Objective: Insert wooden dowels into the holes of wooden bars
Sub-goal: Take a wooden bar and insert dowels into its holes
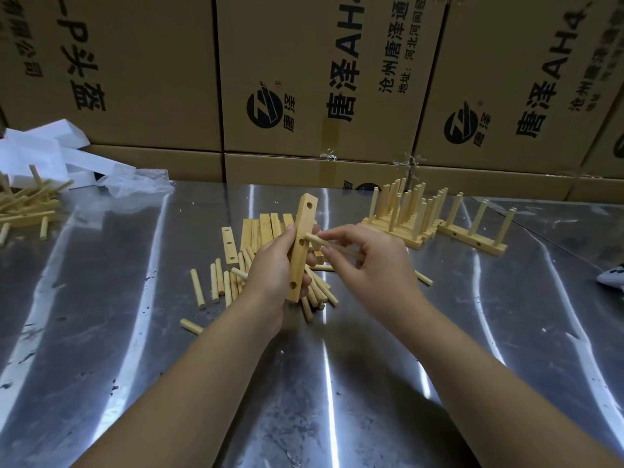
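Our left hand (270,269) curled round a pale, square-edged wooden bar (302,228), held near upright above the steel table (128,315), three round holes down its face, our right hand (374,265) pinching a smooth round dowel (329,245), tip just beside the middle hole, loose dowels (216,282) heaped beneath.

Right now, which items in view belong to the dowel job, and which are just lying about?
Job: wooden bar in the left hand; dowel pinched by the right hand, tip at the bar's middle hole; loose dowels; spare bars; finished bars.
Lying about: white foam; clear plastic; cardboard boxes.
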